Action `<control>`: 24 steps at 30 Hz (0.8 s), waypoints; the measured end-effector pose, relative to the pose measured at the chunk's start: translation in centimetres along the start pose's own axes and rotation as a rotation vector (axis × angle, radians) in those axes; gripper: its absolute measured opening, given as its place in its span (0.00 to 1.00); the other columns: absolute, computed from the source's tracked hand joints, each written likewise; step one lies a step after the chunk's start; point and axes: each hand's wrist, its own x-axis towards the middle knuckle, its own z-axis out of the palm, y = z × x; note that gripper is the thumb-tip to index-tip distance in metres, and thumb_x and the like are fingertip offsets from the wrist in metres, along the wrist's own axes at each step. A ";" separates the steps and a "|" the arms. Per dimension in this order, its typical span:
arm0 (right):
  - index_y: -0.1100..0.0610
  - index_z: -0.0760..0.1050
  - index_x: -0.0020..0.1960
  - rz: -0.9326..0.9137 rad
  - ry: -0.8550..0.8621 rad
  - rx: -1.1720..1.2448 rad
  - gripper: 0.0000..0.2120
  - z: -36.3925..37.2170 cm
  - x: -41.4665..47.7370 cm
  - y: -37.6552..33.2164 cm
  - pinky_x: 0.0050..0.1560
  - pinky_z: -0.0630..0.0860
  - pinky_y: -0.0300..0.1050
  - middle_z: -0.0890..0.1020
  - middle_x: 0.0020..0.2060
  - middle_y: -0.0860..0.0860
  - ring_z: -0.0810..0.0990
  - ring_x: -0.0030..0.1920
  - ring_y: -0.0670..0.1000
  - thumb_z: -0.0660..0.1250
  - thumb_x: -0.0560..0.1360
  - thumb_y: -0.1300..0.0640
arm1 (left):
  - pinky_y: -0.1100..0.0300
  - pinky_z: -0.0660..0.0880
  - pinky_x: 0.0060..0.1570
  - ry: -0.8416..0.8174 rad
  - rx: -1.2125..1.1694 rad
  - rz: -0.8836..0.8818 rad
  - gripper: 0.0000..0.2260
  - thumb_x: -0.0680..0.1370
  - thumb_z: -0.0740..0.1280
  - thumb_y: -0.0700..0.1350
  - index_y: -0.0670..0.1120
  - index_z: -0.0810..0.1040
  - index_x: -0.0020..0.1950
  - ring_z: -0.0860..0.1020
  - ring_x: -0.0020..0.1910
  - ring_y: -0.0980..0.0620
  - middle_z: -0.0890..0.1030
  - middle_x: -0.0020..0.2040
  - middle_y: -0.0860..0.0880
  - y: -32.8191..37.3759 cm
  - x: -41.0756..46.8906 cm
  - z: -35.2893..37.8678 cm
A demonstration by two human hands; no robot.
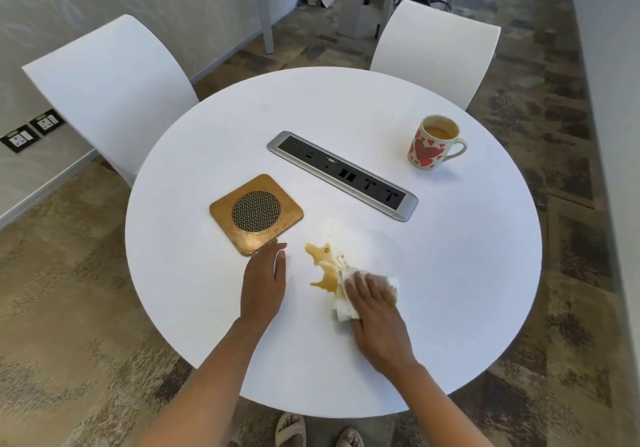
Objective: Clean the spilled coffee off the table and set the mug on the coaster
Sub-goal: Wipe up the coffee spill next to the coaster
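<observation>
Tissue (344, 309) lay under flat-fingered right hand (374, 315), pressed to soak coffee spill (323, 266) near front edge of table (346, 107); left hand (263, 280) rested open, likely bracing.

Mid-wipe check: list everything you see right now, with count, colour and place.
table: one, white, centre
mug: one, cream with red hearts, holding coffee, table's far right
coaster: one, golden-brown, mesh centre, table's left
socket panel: one, grey-black, table's middle
coffee spill: one, tan, right of coaster's near corner
tissue: one, white, on spill's right edge
chairs: two, white, behind table
wall outlets: two, black, left wall
feet: two, pale sandals, below table
left hand: one, flat beside coaster
right hand: one, pressing tissue
</observation>
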 end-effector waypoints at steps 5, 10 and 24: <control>0.50 0.41 0.76 -0.095 -0.080 0.021 0.28 1.8 -1.6 -3.0 0.75 0.38 0.47 0.42 0.76 0.43 0.39 0.77 0.50 0.44 0.78 0.48 | 0.48 0.61 0.71 -0.034 0.141 0.114 0.14 0.81 0.56 0.40 0.43 0.75 0.64 0.68 0.70 0.48 0.72 0.69 0.45 -2.1 -0.2 0.1; 0.52 0.59 0.75 -0.356 -0.080 -0.192 0.27 2.4 -0.3 -5.0 0.71 0.51 0.49 0.61 0.75 0.46 0.58 0.75 0.51 0.52 0.77 0.50 | 0.49 0.60 0.72 -0.034 0.066 0.114 0.20 0.81 0.49 0.46 0.43 0.72 0.67 0.66 0.71 0.50 0.71 0.69 0.46 -2.4 -0.4 0.0; 0.46 0.49 0.76 0.045 0.049 0.058 0.28 -1.6 5.3 2.7 0.76 0.46 0.44 0.50 0.76 0.41 0.45 0.76 0.42 0.52 0.79 0.60 | 0.59 0.52 0.74 -0.063 0.223 0.114 0.21 0.81 0.48 0.48 0.45 0.69 0.71 0.62 0.73 0.56 0.68 0.72 0.50 -3.5 -0.2 0.5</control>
